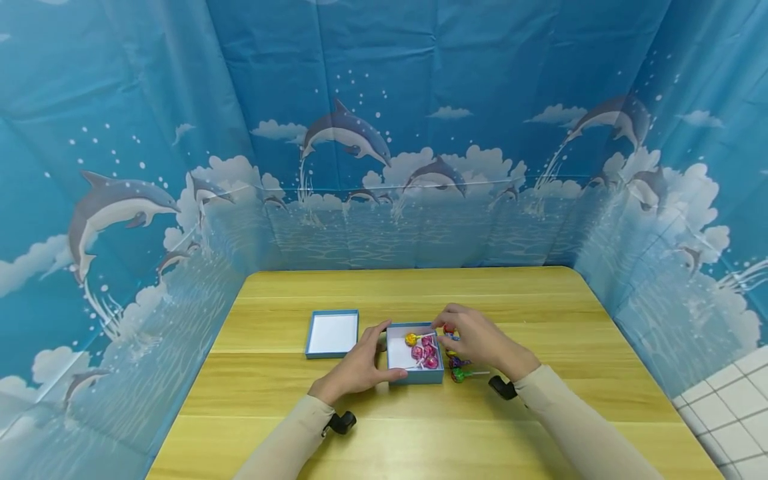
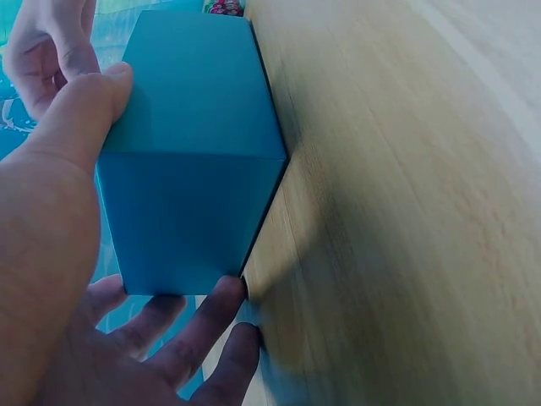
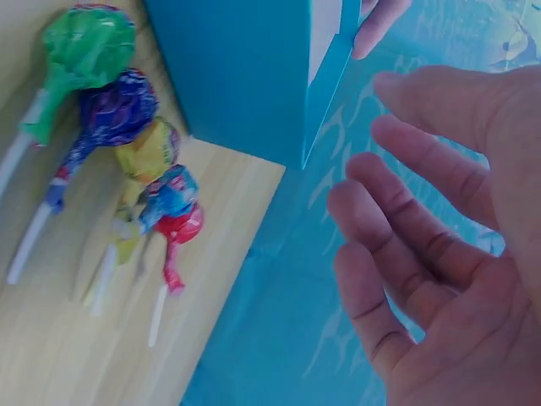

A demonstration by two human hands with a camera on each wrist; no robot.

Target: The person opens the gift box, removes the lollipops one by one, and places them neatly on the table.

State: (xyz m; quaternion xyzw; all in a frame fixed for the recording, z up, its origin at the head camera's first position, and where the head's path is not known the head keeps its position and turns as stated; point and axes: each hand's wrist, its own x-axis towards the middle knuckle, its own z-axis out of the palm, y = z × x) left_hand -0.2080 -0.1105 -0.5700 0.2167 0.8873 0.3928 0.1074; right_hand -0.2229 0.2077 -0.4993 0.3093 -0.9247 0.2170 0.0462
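A blue curtain [image 1: 384, 73] with leaping dolphins and white clouds surrounds the place on three sides. Inside it stands the table [image 1: 540, 300], with yellowish wood grain.

Two hands in pale sleeves are reaching over the table. The left hand [image 1: 359, 365] spans the left side of the box [image 1: 423, 378]: its thumb lies against the near wall, the other fingers bend about the far left corner, so it has hold of the box. The right hand [image 1: 480, 340] is above the right rim, its fingers loosely bent, with a gap to the thumb, and nothing is held between them.

The box sits upright on the table, between the two hands. It is square, blue outside and white inside, without cover. The shallow lid [image 1: 333, 333] lies to the left and slightly farther, its white inner side up, with a blue edge.

The smallest things are the lollipops. In the box, just left of the right fingers, there is a yellow lollipop [image 1: 411, 339] and several pink lollipops [image 1: 430, 362], grouped toward the right wall. Outside, on the table beside that wall and below the right hand, five others make a close row: green [image 3: 89, 46], purple [image 3: 118, 110], yellow [image 3: 148, 156], light blue [image 3: 173, 191] and red [image 3: 183, 224]. Their wrappers are shiny and twisted; white sticks are visible on most.
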